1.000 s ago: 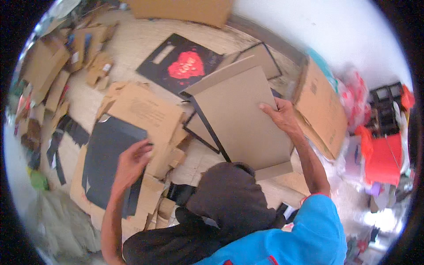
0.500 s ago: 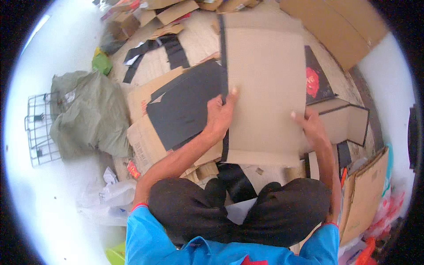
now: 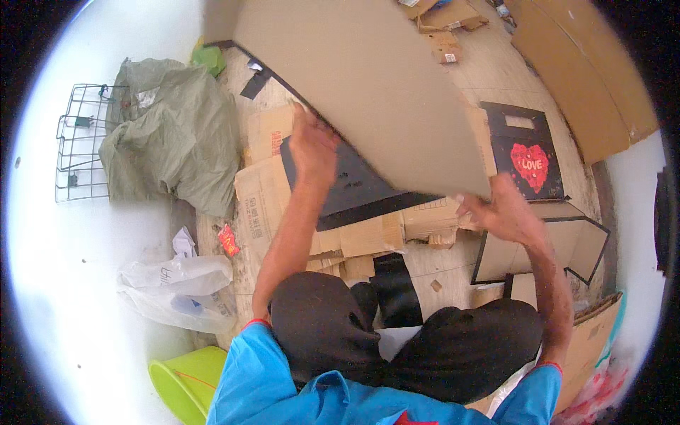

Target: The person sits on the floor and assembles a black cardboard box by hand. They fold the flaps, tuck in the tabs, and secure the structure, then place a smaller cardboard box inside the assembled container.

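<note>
A large grey-brown cardboard sheet (image 3: 361, 85) with black edging is held up at a slant in front of me. My left hand (image 3: 314, 147) grips its left edge, fingers partly hidden behind it. At the near right corner, my right hand (image 3: 504, 212) pinches the sheet between thumb and fingers. Beneath it lies a black sheet (image 3: 347, 185), resting on flattened brown cardboard (image 3: 258, 202). To the right of my right hand are a black panel with a red heart (image 3: 530, 168) and a folded, black-edged cardboard piece (image 3: 520, 249).
On the left, a grey-green sack (image 3: 177, 142) leans by a wire rack (image 3: 88, 142). Nearer are a clear plastic bag (image 3: 177, 290) and a lime-green tub (image 3: 180, 382). Large brown cardboard (image 3: 588, 78) stands at the far right; cardboard scraps (image 3: 453, 18) lie at the back.
The cardboard sheet has swung from nearly upright in view to a slant, its far end going left. Both hands still hold it. The view has shifted, showing more of the lime-green tub.
</note>
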A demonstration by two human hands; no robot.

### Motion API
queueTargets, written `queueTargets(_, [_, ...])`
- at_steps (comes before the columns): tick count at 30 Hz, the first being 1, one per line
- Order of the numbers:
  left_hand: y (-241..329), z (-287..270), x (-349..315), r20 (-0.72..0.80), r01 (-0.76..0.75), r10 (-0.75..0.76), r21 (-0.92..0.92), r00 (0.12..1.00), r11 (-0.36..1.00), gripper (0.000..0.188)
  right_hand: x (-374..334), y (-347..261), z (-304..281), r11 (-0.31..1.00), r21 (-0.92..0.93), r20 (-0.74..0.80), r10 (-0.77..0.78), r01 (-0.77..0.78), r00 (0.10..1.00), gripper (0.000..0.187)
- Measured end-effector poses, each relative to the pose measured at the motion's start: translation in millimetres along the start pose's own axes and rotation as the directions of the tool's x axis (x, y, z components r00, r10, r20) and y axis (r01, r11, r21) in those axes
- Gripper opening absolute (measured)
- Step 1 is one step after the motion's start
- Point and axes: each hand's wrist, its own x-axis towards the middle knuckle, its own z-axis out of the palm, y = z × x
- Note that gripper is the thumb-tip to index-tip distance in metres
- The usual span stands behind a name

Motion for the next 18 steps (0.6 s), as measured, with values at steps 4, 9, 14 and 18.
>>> queueTargets(4, [63,-54,8,0.349,0.011,0.017,-0.078,0.937,0.997,0.058,29,-42,-22,0.911,-0.412,-0.067,-0.017,-0.012,0.998,0.041])
queueTargets(9, [125,-234,-27,0.284,0.242,-0.22,-0.042,0.933,0.969,0.074,77,5,41,0.695,-0.718,-0.253,-0.301,0.03,0.919,0.058])
queueTargets(14, [87,-210,-56,-0.029,0.326,-0.325,0.133,0.945,0.936,0.068,96,91,88,0.566,-0.824,-0.228,-0.319,-0.008,0.92,0.065])
queueTargets(18, [71,-182,-32,-0.144,0.204,-0.145,0.622,0.979,0.756,0.072,92,111,99,0.607,-0.794,-0.259,-0.291,-0.032,0.921,0.069])
